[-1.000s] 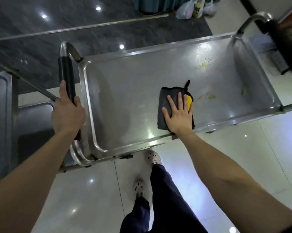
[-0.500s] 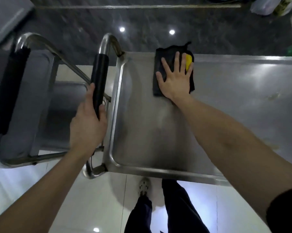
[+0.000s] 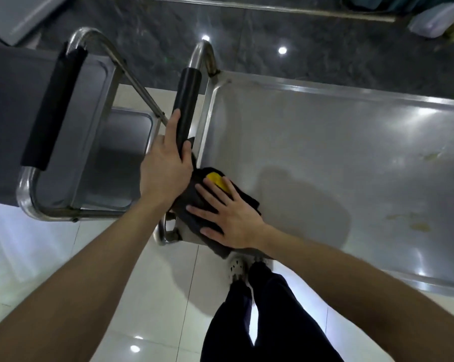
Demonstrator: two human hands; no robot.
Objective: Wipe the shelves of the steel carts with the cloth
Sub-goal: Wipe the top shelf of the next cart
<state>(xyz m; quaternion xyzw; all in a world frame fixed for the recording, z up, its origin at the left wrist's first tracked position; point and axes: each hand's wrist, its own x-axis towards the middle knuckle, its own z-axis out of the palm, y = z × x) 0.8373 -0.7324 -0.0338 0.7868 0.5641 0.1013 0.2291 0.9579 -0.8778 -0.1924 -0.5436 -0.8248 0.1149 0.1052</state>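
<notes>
The top shelf [image 3: 312, 142] of a steel cart fills the right of the view, with yellowish stains [image 3: 414, 222] toward its right side. A dark grey cloth [image 3: 194, 202] with a yellow patch lies at the shelf's near left corner, partly over the rim. My right hand [image 3: 230, 215] presses flat on the cloth with straight, spread fingers. My left hand [image 3: 166, 168] grips the black sleeve of the cart's handle [image 3: 188, 100] just left of the shelf.
A second steel cart [image 3: 95, 142] with its own black-sleeved handle [image 3: 52, 108] stands close on the left. Glossy white floor tiles lie below, with my legs and a shoe [image 3: 237, 267] near the cart's front edge. Plastic bags [image 3: 435, 22] sit far right.
My right hand has slid the cloth from the shelf's far left corner to its near left corner. My left hand stays on the handle.
</notes>
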